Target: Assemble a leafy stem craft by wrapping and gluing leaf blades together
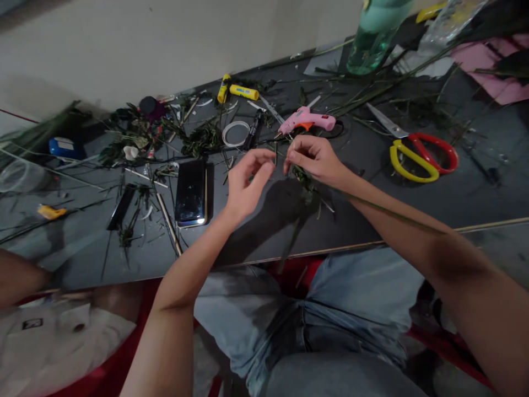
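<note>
My right hand is closed in a pinch on a long thin green stem, which runs back along my right forearm. Dark green leafy bits show just under that hand. To its left, my left hand is raised over the table with bent fingers and the thumb apart from them; I see nothing held in it. A small gap separates the two hands. Just behind them lies a pink glue gun with an orange trigger.
Scissors with red and yellow handles lie right. A phone rests left, near a wire coil and yellow tubes. Cut greenery litters the grey table. A green bottle stands behind. Another person's arm is at far left.
</note>
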Tool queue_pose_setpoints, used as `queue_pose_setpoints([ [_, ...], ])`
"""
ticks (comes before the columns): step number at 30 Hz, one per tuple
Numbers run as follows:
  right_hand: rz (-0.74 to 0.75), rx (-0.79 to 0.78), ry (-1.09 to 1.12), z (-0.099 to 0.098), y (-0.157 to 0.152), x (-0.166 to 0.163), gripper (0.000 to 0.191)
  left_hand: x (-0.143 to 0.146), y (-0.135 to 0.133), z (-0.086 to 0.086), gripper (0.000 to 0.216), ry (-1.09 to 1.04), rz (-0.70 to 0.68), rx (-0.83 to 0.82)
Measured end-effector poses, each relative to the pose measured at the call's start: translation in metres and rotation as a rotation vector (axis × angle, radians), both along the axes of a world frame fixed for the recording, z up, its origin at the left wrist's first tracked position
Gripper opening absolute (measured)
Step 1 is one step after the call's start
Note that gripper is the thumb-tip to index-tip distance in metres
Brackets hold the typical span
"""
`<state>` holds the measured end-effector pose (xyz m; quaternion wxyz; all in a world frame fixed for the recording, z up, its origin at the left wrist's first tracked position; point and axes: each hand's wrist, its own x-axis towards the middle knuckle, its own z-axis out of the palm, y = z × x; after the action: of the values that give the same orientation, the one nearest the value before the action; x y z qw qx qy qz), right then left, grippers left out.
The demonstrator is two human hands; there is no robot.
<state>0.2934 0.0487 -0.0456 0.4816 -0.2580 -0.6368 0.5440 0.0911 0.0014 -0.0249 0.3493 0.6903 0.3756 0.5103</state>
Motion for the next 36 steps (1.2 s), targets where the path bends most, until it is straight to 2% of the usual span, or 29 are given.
queue_pose_setpoints([
  [4,-0.327,0.272,-0.238,0.007,-0.012,0.003,0.046,0.02,0.014,-0.006,0.051,-0.017,-0.173,-0.357],
  [7,-0.535,0.302,-0.398,0.005,-0.017,0.0,0.037,0.031,0.018,-0.014,0.059,-0.105,-0.189,-0.501],
  [9,-0.571,0.258,-0.471,0.003,-0.018,-0.002,0.035,0.033,0.022,-0.021,0.059,-0.154,-0.19,-0.554],
  [12,-0.523,0.228,-0.522,0.003,-0.021,-0.007,0.035,0.033,0.026,-0.032,0.054,-0.214,-0.214,-0.627],
  [16,-0.462,0.268,-0.453,0.005,-0.023,-0.012,0.034,0.035,0.026,-0.042,0.049,-0.336,-0.273,-0.653],
  [19,-0.373,0.12,-0.305,0.009,-0.011,-0.005,0.035,0.034,0.027,-0.043,0.053,-0.444,-0.247,-0.702],
  [22,-0.195,-0.001,-0.208,0.009,0.006,0.009,0.038,0.025,0.032,-0.041,0.05,-0.447,-0.192,-0.738],
  [24,-0.161,0.1,-0.201,0.005,0.011,0.016,0.038,0.019,0.036,-0.038,0.043,-0.418,-0.168,-0.74],
  [28,-0.188,0.493,-0.345,-0.008,0.006,0.018,0.033,0.012,0.039,-0.036,0.045,-0.415,-0.13,-0.747],
  [31,-0.174,0.715,-0.395,-0.015,0.003,0.016,0.024,0.011,0.037,-0.035,0.049,-0.386,-0.107,-0.725],
  [34,-0.168,0.836,-0.481,-0.015,0.002,0.018,0.014,0.009,0.036,-0.034,0.048,-0.28,-0.108,-0.67],
  [36,-0.161,0.899,-0.6,-0.013,0.0,0.02,0.017,0.007,0.036,-0.032,0.047,-0.205,-0.101,-0.629],
])
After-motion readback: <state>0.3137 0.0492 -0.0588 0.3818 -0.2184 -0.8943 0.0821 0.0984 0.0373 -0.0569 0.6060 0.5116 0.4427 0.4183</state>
